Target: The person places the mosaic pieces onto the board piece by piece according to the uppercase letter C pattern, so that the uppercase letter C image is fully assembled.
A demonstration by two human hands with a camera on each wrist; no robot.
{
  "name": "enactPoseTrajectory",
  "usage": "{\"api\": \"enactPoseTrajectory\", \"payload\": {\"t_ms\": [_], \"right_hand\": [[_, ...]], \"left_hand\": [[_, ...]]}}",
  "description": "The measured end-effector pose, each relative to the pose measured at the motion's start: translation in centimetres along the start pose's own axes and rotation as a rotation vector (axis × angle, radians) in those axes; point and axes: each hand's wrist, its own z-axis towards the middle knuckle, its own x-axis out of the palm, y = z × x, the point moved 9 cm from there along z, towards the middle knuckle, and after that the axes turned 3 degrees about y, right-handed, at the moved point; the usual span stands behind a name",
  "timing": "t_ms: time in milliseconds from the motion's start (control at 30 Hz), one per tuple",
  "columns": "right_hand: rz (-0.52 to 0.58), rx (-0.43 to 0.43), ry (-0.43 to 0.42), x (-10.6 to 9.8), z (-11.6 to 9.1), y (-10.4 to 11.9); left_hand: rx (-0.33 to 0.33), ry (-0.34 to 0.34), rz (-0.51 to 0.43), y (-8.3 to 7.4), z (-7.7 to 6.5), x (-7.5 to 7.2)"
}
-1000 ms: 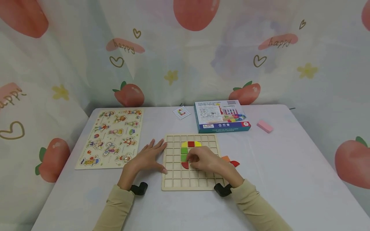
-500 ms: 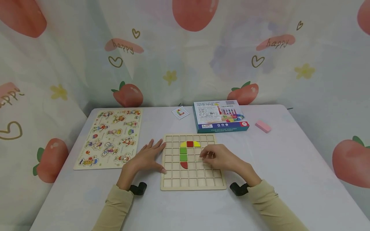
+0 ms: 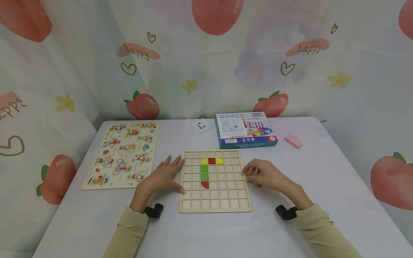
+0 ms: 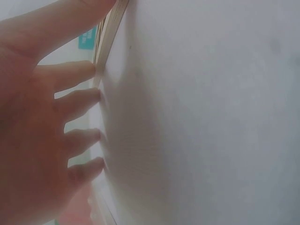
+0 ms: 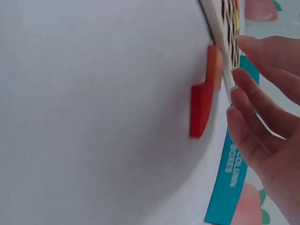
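A wooden grid board (image 3: 226, 204) lies in the middle of the head view. Set in its cells are a red square (image 3: 212, 161) between two yellow rounded pieces (image 3: 219, 161), two green squares (image 3: 204, 176) and a red rounded piece (image 3: 205, 184). My left hand (image 3: 164, 176) is spread at the board's left edge, its thumb and fingertips touching the rim. Over the right edge hovers my right hand (image 3: 266, 174), fingers loosely bent and holding nothing. Below it, in the right wrist view, an orange block (image 5: 214, 65) and a red curved block (image 5: 201, 110) lie on the table.
A wooden picture puzzle (image 3: 126, 157) lies to the left. Behind the board are a small pattern card (image 3: 201, 125) and a boxed toy set (image 3: 248, 130). A pink block (image 3: 293, 141) sits at the right. A printed curtain (image 3: 206, 71) hangs behind the table.
My right hand has moved right, from the red rounded piece to beyond the board's right edge, now covering most of the loose blocks there. The left hand stays where it was.
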Motion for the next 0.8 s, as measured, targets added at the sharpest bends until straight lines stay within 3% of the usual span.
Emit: {"api": "enactPoseTrajectory", "payload": {"t_ms": [200,600,800], "right_hand": [[-0.039,0.043,0.007,-0.2,-0.4,-1.6],[-0.023,0.072,0.016,0.3,-0.2,-1.4],[-0.016,0.026,-0.013,-0.4,-0.4,-0.9]], "left_hand": [[-0.001,-0.002,0.003,0.1,0.0,0.0],[-0.009,-0.004,-0.009,0.1,0.0,0.0],[-0.008,-0.005,-0.012,0.1,0.0,0.0]]}}
